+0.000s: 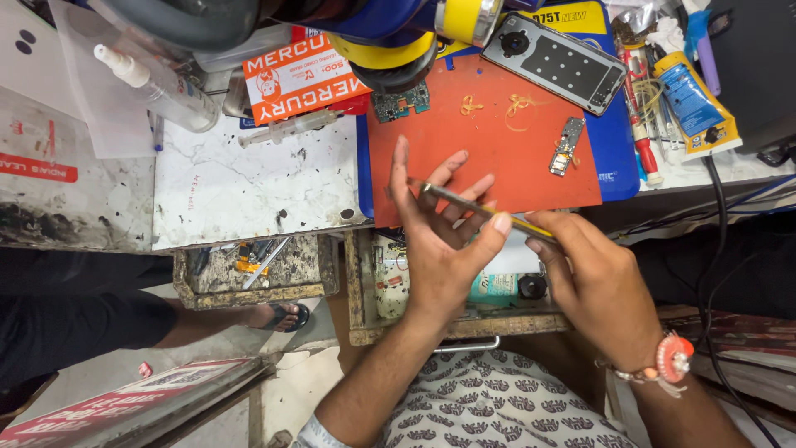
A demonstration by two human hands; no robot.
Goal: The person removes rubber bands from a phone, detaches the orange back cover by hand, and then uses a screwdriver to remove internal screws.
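Observation:
My left hand [439,241] is raised palm-up in front of me, fingers spread, its thumb pressed against a thin yellow-handled tool [481,207]. My right hand [593,278] grips the handle end of that tool, whose metal tip points toward the left fingers. Both hands hover over the near edge of an orange work mat [489,158]. On the mat lie a small circuit board [566,146] and a green board [400,102]. A phone back frame [555,62] rests at the mat's far edge.
A spray bottle [162,87] and a syringe [286,129] lie on the stained white benchtop [240,191]. Tubes and tools crowd the right side [688,99]. Two open drawers [257,274] sit below the bench edge. Another person's sandalled foot [282,315] is at left.

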